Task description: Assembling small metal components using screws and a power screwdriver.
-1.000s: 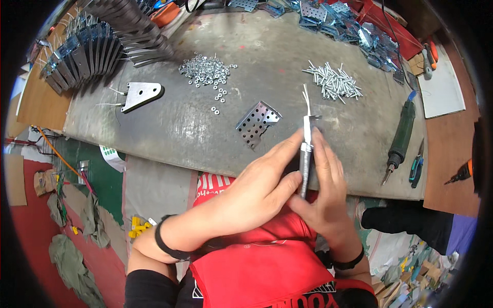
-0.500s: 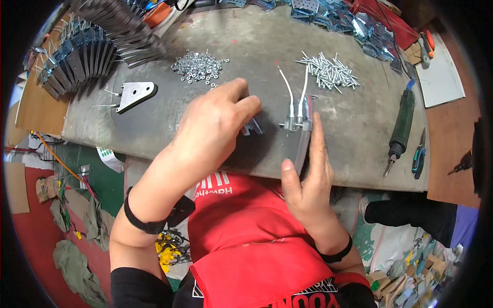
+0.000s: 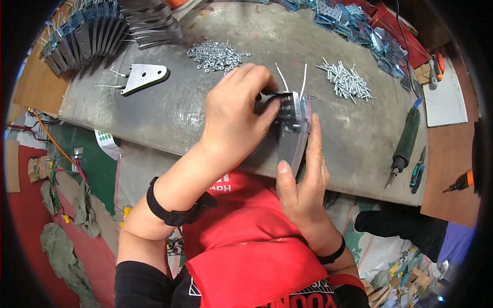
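Observation:
A grey triangular plate [image 3: 294,149] stands on its edge near the table's front, with two white wires [image 3: 303,79] rising from its far end. My right hand [image 3: 306,179] steadies it, its long fingers along the right face and the thumb near the close end. My left hand [image 3: 237,110] is closed on a dark, shiny metal bracket [image 3: 290,109], held against the plate's left side at the wired end. Its fingers partly hide the bracket. Bolt ends show at the plate's far end.
Beyond my hands lie a heap of nuts [image 3: 218,55] and a pile of bolts [image 3: 346,81]. Another triangular plate with wires [image 3: 146,77] lies at left, near stacked plates [image 3: 92,36]. Blue metal brackets [image 3: 354,25] line the back; a power screwdriver [image 3: 405,138] and cutters [image 3: 418,172] lie right.
My left hand has moved right, bringing the bracket from the tabletop up to the plate's left side. The right hand keeps its hold on the plate. The whole view has shifted slightly.

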Motion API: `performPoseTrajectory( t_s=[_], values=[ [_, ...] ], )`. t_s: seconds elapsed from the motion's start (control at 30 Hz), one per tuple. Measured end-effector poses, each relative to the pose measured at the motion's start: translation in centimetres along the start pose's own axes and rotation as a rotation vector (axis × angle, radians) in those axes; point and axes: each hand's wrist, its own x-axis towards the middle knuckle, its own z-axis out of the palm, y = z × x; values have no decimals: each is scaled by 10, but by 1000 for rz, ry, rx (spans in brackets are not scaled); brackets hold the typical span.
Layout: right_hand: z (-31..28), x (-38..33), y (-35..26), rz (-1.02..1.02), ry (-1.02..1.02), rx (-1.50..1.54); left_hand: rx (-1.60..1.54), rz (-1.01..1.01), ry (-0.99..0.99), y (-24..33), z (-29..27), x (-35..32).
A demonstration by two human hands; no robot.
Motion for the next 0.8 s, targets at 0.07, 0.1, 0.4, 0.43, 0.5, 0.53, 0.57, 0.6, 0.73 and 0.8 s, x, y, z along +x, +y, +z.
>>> performPoseTrajectory(
  t_s=[0.07,0.1,0.4,0.43,0.5,0.53,0.57,0.6,0.73,0.8],
  values=[
    [-1,0,-2,12,-3,0,-185,-161,-36,3,1,1],
    [-3,0,-3,24,-3,8,-191,-152,-31,4,2,2],
    [-5,1,-5,-5,-41,-137,-502,-450,-110,45,-11,-31],
    [-4,0,-9,10,-67,-205,-360,-251,-152,47,-13,-37],
    [-10,0,-17,60,-152,-202,-349,-187,-207,43,-12,-37],
    [-14,1,-19,45,-183,-150,-344,-189,-210,42,-12,-38],
    [-21,4,-18,37,-243,-111,-343,-187,-215,41,-10,-39],
    [-32,9,-19,41,-294,-90,-310,-175,-238,40,-12,-40],
    [-112,30,15,88,-231,-317,-215,-100,-240,34,-14,-40],
    [-166,24,47,335,52,-656,-199,-58,-207,33,-10,-40]
  ],
)
